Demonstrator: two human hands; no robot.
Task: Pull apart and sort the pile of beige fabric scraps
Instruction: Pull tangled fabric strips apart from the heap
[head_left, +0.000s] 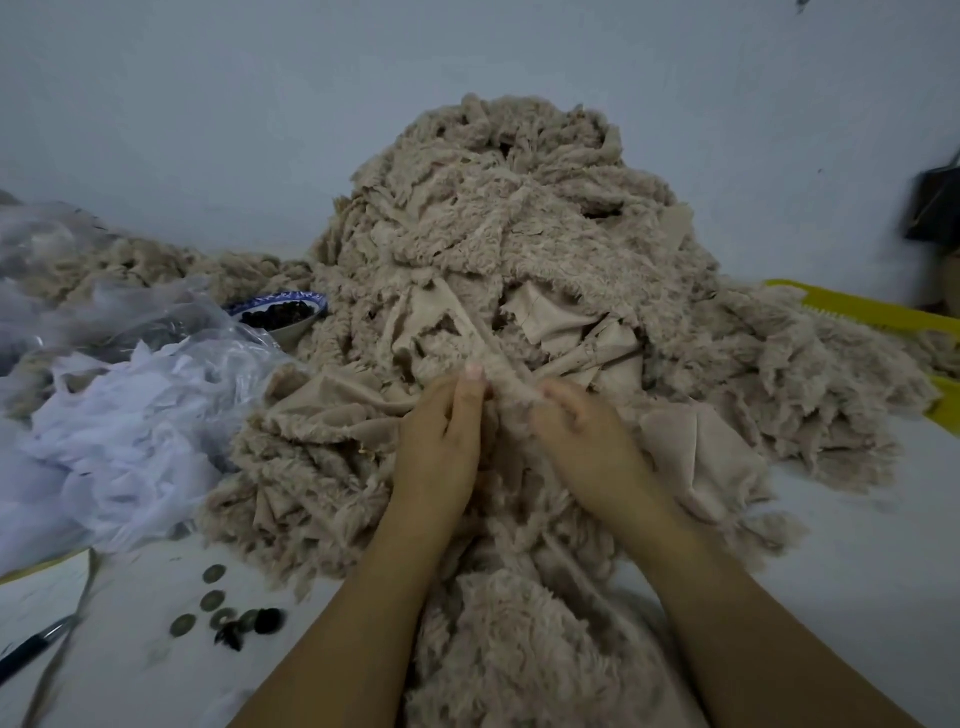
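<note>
A tall pile of beige fleecy fabric scraps (509, 228) rises in the middle of the white table and spreads toward me. My left hand (441, 441) and my right hand (587, 441) meet at the front of the pile. Both pinch the same fuzzy beige scrap (506, 382) between thumb and fingers, a few centimetres apart. More scraps lie under my wrists and forearms, running down to the near edge (519, 649). A lower heap of the same beige fabric (145, 265) lies at the back left.
Crumpled clear and white plastic bags (119, 415) cover the left side. A blue-rimmed bowl of dark pieces (280, 312) stands beside the pile. Several coins and dark bits (223, 613) lie front left, near a pen (31, 649). A yellow basket edge (857, 306) shows at right.
</note>
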